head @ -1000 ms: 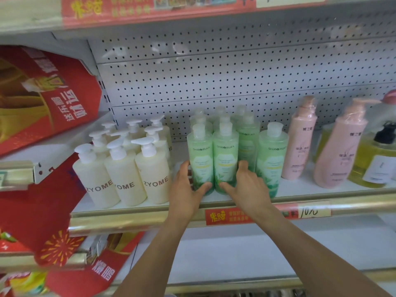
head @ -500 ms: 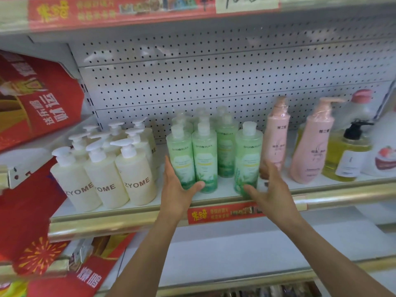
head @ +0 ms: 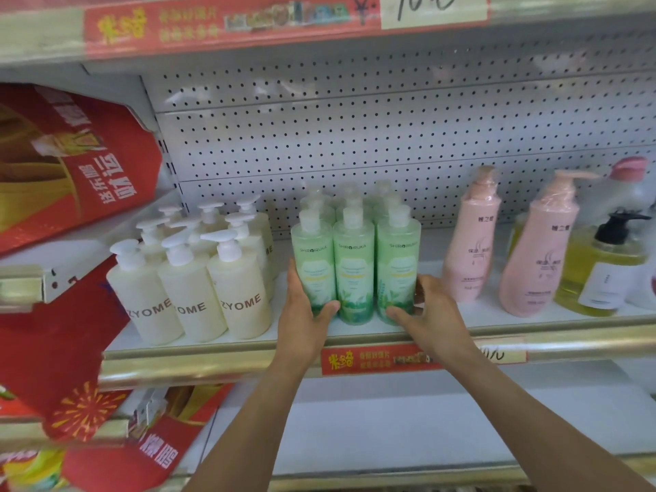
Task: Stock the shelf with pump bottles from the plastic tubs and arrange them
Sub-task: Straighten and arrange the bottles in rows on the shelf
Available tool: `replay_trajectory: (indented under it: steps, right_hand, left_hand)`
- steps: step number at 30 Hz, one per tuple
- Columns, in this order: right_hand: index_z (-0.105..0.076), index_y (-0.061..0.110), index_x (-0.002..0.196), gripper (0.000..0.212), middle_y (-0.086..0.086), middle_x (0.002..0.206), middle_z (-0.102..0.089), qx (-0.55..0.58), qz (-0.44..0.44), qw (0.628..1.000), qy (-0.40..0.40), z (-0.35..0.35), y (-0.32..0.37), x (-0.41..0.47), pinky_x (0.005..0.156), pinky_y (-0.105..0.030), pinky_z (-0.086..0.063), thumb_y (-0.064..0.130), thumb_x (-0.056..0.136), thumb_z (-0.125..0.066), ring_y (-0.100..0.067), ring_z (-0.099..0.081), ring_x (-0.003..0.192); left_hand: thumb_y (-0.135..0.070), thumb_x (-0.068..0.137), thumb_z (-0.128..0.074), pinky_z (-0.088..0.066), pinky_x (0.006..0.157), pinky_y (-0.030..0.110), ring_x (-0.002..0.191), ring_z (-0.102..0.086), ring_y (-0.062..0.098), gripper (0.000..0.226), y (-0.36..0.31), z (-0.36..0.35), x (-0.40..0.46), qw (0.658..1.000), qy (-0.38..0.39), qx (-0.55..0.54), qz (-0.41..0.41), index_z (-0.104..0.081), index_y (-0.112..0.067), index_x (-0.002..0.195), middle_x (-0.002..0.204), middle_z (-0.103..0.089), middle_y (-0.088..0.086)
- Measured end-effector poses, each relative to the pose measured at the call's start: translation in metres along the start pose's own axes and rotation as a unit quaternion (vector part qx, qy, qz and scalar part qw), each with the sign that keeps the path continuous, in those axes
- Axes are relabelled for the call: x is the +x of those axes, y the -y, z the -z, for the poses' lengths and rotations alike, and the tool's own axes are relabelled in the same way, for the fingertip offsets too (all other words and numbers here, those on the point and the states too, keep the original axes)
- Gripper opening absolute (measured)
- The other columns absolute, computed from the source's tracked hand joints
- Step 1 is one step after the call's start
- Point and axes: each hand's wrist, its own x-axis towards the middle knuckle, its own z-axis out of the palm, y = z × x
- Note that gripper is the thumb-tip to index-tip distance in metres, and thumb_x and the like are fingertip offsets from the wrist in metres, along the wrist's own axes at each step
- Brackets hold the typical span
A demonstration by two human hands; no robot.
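Note:
Several green pump bottles (head: pixel 354 271) stand in a tight block, three across, at the middle of the shelf (head: pixel 213 360). My left hand (head: pixel 305 314) presses flat against the left side of the block, thumb across the base of the left front bottle. My right hand (head: pixel 426 310) presses the right side of the block, thumb at the base of the right front bottle (head: pixel 397 268). The rear rows are partly hidden behind the front row. No plastic tub is in view.
Cream ZYOME pump bottles (head: pixel 188 289) are packed just left of the green block. Two pink bottles (head: pixel 468 250) and a yellow bottle with a black pump (head: pixel 603 271) stand to the right. Red cartons (head: pixel 71 165) crowd the left edge. Perforated white back panel behind.
My right hand went to the separate rightmost green bottle and pushed it left until it joined the block. My left hand stayed on the block's left side.

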Motion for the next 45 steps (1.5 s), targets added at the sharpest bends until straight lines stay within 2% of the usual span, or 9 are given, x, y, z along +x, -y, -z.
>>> replay_trajectory:
  steps: [5,7,12,16,20,26,38,42,45]
  right_hand:
    - [-0.050,0.016,0.120,0.057,-0.001,0.112,-0.055,-0.009,0.011,1.000,-0.015,-0.006,0.004,0.000,0.087,-0.039,-0.053,0.035,0.075,-0.079,-0.016,-0.057,0.097]
    - [-0.046,0.019,0.128,0.066,0.001,0.122,-0.053,0.026,0.017,0.999,-0.012,-0.006,0.001,-0.003,0.093,-0.035,-0.048,0.048,0.076,-0.074,-0.014,-0.053,0.109]
    - [-0.018,0.033,0.153,0.091,0.016,0.159,-0.018,0.237,-0.041,0.971,0.007,0.006,0.011,0.009,0.119,-0.038,-0.017,0.086,0.079,-0.029,-0.005,-0.019,0.145]
    - [-0.030,0.037,0.150,0.110,0.016,0.158,-0.026,0.341,-0.126,0.930,0.058,0.008,0.010,0.051,0.121,-0.045,-0.014,0.100,0.061,-0.022,-0.008,-0.025,0.144]
    - [-0.061,0.033,0.128,0.084,0.008,0.125,-0.066,0.385,-0.125,0.910,0.092,0.002,0.027,0.052,0.106,-0.037,-0.037,0.084,0.078,-0.016,-0.012,-0.058,0.119]
    - [-0.065,0.030,0.119,0.075,0.009,0.101,-0.073,0.415,-0.151,0.893,0.089,-0.004,0.031,0.054,0.091,-0.034,-0.046,0.071,0.090,-0.010,-0.008,-0.065,0.099]
    - [-0.064,0.030,0.124,0.077,0.004,0.118,-0.069,0.398,-0.135,0.905,0.072,-0.005,0.033,0.051,0.105,-0.039,-0.041,0.076,0.088,-0.012,-0.014,-0.060,0.116]
    - [-0.056,0.021,0.124,0.037,0.008,0.113,-0.062,0.339,-0.105,0.931,-0.084,0.002,0.042,0.039,0.097,-0.031,-0.040,0.042,0.103,-0.032,-0.013,-0.055,0.114]
    - [-0.051,0.015,0.133,0.034,0.002,0.125,-0.057,0.296,-0.039,0.943,-0.149,0.011,0.041,0.027,0.097,-0.022,-0.043,0.023,0.101,-0.047,-0.007,-0.054,0.111]
  left_hand:
    - [-0.009,0.081,-0.075,-0.046,0.103,0.035,0.120,-0.053,0.003,0.088,-0.002,0.001,-0.001,0.999,0.003,-0.028,-0.019,-0.021,-0.027,0.149,0.135,-0.054,-0.009]
    - [-0.014,0.076,-0.081,-0.048,0.104,0.038,0.122,-0.053,0.001,0.096,-0.003,0.003,-0.001,0.997,0.021,-0.073,-0.007,-0.021,-0.031,0.149,0.136,-0.054,-0.012]
    - [-0.045,0.045,-0.096,-0.047,0.106,0.044,0.131,-0.049,0.009,0.136,-0.007,0.011,0.013,0.984,0.035,-0.166,0.060,-0.011,-0.046,0.150,0.150,-0.043,-0.009]
    - [-0.012,0.058,-0.093,-0.057,0.089,0.035,0.118,-0.062,0.017,0.112,-0.012,0.011,0.021,0.971,0.074,-0.223,0.047,-0.028,-0.029,0.147,0.132,-0.062,-0.001]
    - [0.013,0.063,-0.082,-0.058,0.075,0.024,0.106,-0.069,0.017,0.086,-0.023,0.006,0.019,0.962,0.065,-0.264,0.036,-0.043,-0.013,0.135,0.121,-0.068,0.007]
    - [0.011,0.064,-0.082,-0.056,0.071,0.019,0.099,-0.071,0.013,0.076,-0.023,0.006,0.019,0.963,0.049,-0.259,0.046,-0.050,-0.011,0.128,0.112,-0.072,0.002]
    - [0.006,0.063,-0.085,-0.056,0.069,0.017,0.096,-0.071,0.008,0.080,-0.026,0.004,0.018,0.966,0.033,-0.253,0.052,-0.048,-0.012,0.131,0.113,-0.071,0.001]
    - [-0.020,0.055,-0.095,-0.053,0.096,0.035,0.123,-0.056,0.007,0.122,-0.028,0.006,0.012,0.977,-0.017,-0.203,0.066,-0.021,-0.032,0.151,0.143,-0.050,-0.005]
    - [-0.039,0.061,-0.091,-0.031,0.117,0.039,0.143,-0.027,0.004,0.120,-0.041,0.006,-0.004,0.993,-0.076,-0.094,0.002,-0.010,-0.041,0.151,0.157,-0.023,-0.014]
